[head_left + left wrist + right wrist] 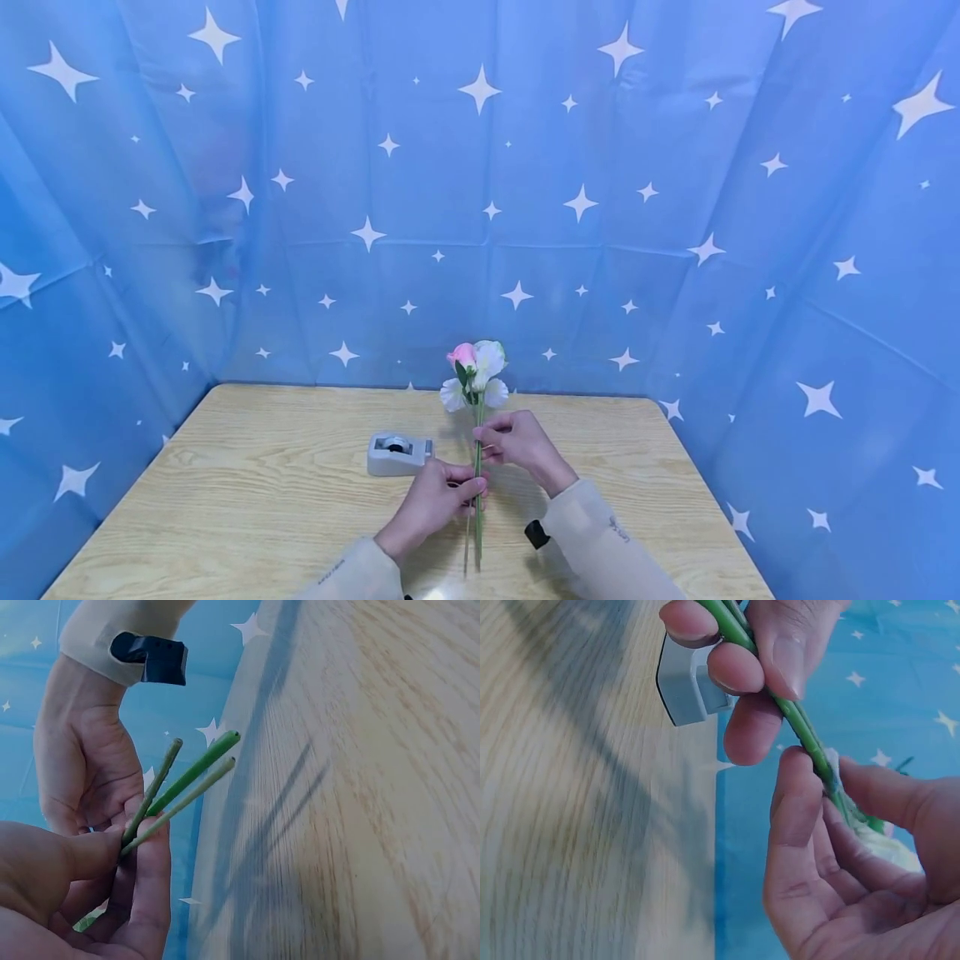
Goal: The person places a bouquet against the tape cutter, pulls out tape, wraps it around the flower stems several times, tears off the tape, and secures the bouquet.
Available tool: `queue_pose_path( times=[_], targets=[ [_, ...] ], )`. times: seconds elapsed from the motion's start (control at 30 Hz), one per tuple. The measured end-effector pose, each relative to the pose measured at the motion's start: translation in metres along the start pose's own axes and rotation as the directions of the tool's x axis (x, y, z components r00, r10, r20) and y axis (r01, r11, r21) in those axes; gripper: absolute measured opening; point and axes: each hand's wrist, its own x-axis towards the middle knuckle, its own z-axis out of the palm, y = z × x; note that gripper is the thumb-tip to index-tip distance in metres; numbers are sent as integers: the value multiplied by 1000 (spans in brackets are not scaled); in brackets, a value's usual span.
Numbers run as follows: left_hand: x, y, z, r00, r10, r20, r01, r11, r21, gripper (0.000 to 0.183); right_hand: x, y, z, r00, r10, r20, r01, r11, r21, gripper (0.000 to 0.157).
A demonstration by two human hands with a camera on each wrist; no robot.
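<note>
Apparently mid-bunching, the left hand (433, 505) pinches the flowers (489, 362) by their stems (193, 774) and the right hand (522, 443) pinches higher, right of the tape dispenser (393, 465), with the next move likely calling for steadiness

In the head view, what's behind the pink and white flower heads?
Blue star-patterned fabric and, lower, the pale wooden table; whatever lies directly behind the pink and white flower heads is hidden.

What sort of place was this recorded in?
Probably a staged recording corner: a star-patterned blue curtain hangs behind and beside a wood-grain table, where a grey tape dispenser sits.
</note>
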Motion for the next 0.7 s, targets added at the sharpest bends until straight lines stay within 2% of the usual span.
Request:
queue_pose_path(
  times=[0.2,0.33,0.5,0.7],
  targets=[
    [-1,2,0,1000,3,-23,-1,998,60,23,3,1,2,1000,-25,-3,25,999,-42,24],
    [0,1,-1,1000,5,-16,-4,998,64,24,3,3,2,1000,-30,-6,29,998,-58,20],
    [1,-5,-4,999,-23,22,24,999,-28,30,4,4,0,1000,-29,8,29,998,-53,22],
    [1,-15,-11,994,-71,86,83,986,-143,34,6,7,-1,999,-15,32,16,1000,-22,26]
  ],
)
